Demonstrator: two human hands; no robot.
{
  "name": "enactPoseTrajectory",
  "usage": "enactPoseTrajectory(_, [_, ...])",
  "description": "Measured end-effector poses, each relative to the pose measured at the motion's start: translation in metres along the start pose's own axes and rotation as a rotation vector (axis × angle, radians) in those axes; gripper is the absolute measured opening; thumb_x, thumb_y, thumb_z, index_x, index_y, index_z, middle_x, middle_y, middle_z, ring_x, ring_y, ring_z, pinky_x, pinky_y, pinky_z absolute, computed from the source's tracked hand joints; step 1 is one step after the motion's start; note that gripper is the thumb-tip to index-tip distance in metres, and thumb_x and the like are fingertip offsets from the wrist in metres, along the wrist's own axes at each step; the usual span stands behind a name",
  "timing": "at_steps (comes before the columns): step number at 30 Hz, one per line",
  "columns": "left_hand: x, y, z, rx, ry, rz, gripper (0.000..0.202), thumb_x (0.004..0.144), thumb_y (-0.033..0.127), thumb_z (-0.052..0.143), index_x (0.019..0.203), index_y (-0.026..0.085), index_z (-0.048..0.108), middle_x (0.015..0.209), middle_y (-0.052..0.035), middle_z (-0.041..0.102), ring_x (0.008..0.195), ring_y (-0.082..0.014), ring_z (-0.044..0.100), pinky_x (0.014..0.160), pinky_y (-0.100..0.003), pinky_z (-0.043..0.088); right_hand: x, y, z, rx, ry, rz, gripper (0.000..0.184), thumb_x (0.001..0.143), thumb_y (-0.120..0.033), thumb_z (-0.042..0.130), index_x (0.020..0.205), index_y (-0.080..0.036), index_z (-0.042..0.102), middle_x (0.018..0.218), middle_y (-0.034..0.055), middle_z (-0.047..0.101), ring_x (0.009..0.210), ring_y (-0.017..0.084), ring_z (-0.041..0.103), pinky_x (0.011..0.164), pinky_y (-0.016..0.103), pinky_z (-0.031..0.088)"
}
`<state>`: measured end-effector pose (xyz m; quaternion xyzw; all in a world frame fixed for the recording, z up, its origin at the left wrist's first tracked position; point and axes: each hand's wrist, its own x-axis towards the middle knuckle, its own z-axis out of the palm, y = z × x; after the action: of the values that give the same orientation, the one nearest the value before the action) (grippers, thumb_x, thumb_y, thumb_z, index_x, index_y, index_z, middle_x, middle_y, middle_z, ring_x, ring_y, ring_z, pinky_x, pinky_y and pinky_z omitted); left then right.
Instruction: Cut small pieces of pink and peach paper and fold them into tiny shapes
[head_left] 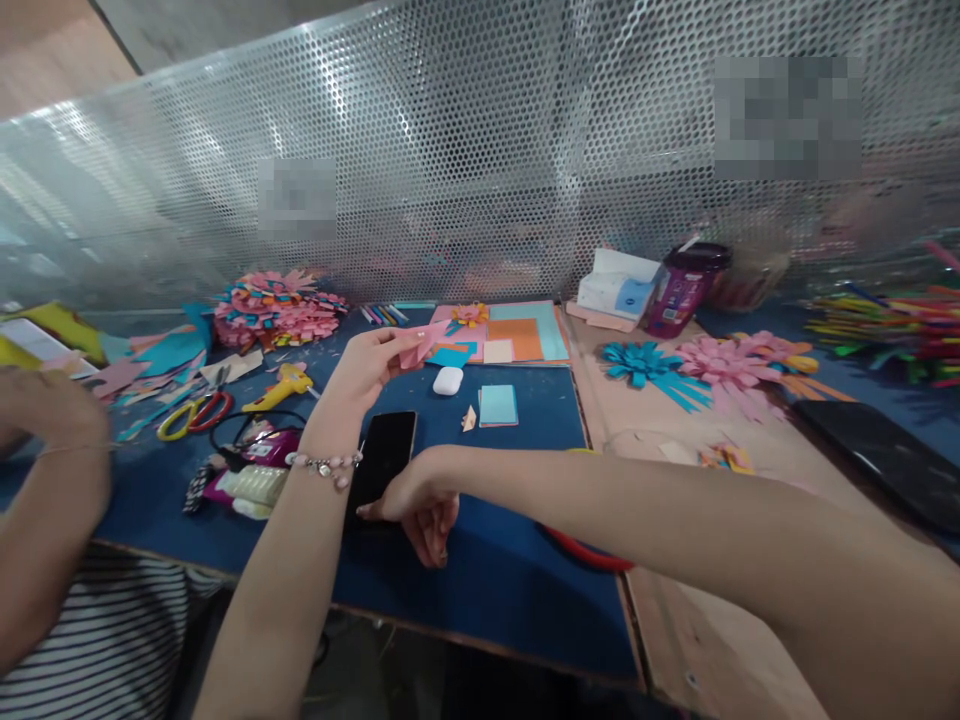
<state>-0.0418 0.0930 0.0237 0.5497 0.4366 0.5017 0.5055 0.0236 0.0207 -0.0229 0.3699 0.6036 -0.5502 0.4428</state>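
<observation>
My left hand (pixel 375 362), with a bead bracelet on its wrist, is raised over the blue mat (pixel 495 570) and pinches a small folded pink paper piece (pixel 424 343). My right hand (pixel 421 503) reaches across from the right and rests fingers-down on the mat. Its thumb touches the lower end of a black phone (pixel 386 455), and its fingers are loose and hold nothing. A white earbud case (pixel 448 381) and a light blue paper square (pixel 498 405) lie just beyond the phone.
Another person in a striped shirt has an arm (pixel 45 470) at the left. Scissors (pixel 195 413), a yellow glue gun (pixel 285 385), paper flowers (pixel 277 305), stacked coloured paper (pixel 517 335), a tissue box (pixel 619 285) and a purple canister (pixel 682 290) stand before a perforated metal screen (pixel 480 150).
</observation>
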Motion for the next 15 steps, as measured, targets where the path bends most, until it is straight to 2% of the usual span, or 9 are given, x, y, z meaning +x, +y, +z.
enactPoseTrajectory(5, [0.0006,-0.0031,-0.0002,-0.013,-0.004,0.021,0.023,0.058,0.025,0.074,0.074,0.011,0.066,0.062,-0.0011,0.06,0.061,-0.0122,0.059,0.066,-0.028,0.052,0.003,-0.0006,-0.001,0.028,0.029,0.02,0.097,0.08,-0.07,0.009,0.092,0.007,0.066,0.064,0.0212,0.066,0.045,0.019,0.058,0.03,0.022,0.034])
enactPoseTrajectory(9, [0.0001,-0.0034,0.0018,-0.006,-0.004,0.022,0.024,0.057,0.027,0.074,0.074,0.011,0.066,0.064,-0.0015,0.061,0.06,-0.0118,0.057,0.066,-0.03,0.053,0.0019,0.0002,0.0004,0.033,0.039,0.009,0.099,0.08,-0.071,0.009,0.101,0.01,0.063,0.059,0.0204,0.065,0.041,0.017,0.056,0.029,0.022,0.033])
enactPoseTrajectory(15, [-0.0023,-0.0024,0.0025,-0.001,-0.01,0.033,0.025,0.057,0.028,0.074,0.073,0.011,0.066,0.066,-0.0032,0.062,0.062,-0.0124,0.059,0.066,-0.028,0.052,-0.0032,0.0029,0.0004,0.083,0.02,-0.014,0.097,0.079,-0.072,0.009,0.089,0.006,0.067,0.059,0.0216,0.065,0.047,0.02,0.061,0.031,0.023,0.037])
